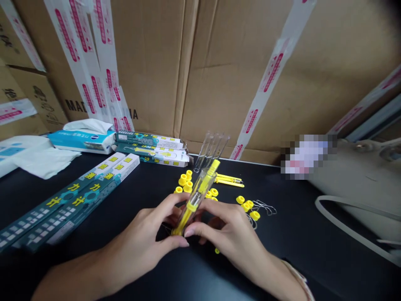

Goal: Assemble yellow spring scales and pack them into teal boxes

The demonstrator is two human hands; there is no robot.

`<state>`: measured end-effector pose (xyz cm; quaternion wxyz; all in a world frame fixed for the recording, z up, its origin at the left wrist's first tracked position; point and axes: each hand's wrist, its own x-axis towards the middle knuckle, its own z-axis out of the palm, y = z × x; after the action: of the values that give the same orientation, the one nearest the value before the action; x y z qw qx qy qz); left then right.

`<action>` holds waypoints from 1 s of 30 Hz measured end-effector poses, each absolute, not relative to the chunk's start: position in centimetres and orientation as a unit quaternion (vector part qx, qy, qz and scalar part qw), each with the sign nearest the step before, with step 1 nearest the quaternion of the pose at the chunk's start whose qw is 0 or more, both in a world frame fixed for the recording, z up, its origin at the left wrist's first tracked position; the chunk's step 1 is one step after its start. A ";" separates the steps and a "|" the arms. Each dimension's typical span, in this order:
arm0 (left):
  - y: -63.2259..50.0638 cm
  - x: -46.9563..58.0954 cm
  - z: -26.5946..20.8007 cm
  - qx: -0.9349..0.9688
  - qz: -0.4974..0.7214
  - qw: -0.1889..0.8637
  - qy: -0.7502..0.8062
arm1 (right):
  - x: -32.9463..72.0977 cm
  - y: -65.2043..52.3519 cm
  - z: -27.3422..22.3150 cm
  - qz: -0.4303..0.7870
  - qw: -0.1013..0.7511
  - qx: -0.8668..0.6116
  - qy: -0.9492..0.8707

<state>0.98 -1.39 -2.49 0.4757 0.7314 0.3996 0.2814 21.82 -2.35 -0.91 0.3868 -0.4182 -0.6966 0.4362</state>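
A spring scale tilts in front of me, a clear tube with a yellow strip and a metal spring inside; the strip's upper end sticks out of the tube. My left hand pinches its lower end from the left. From the right, my right hand grips the same tube, its thumb near the bottom. Fingers partly hide the lower end. Just beyond lie yellow caps, yellow strips and several clear tubes. A tiny yellow piece lies below my right hand.
Teal printed boxes lie on the left of the black table, with more boxes and a tissue pack behind. Metal hooks lie to the right. A pale bag stands far right. Cardboard boxes wall off the back.
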 end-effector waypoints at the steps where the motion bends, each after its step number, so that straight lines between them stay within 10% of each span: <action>1: -1.4 0.8 -2.6 0.730 0.282 0.472 0.407 | 22.2 -2.2 -0.4 0.410 0.371 -0.422 -0.719; 13: -1.3 -0.8 -2.3 0.713 0.327 0.449 0.429 | 23.9 3.0 -0.4 0.125 0.304 -0.546 -0.771; 30: -0.7 -1.7 -1.4 0.744 0.333 0.365 0.451 | 26.9 0.3 0.0 0.371 0.544 -0.416 -0.627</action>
<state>-1.74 -0.70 -1.43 0.3650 0.7438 0.4506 0.3325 26.91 0.27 0.00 0.5440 -0.4164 -0.6272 0.3706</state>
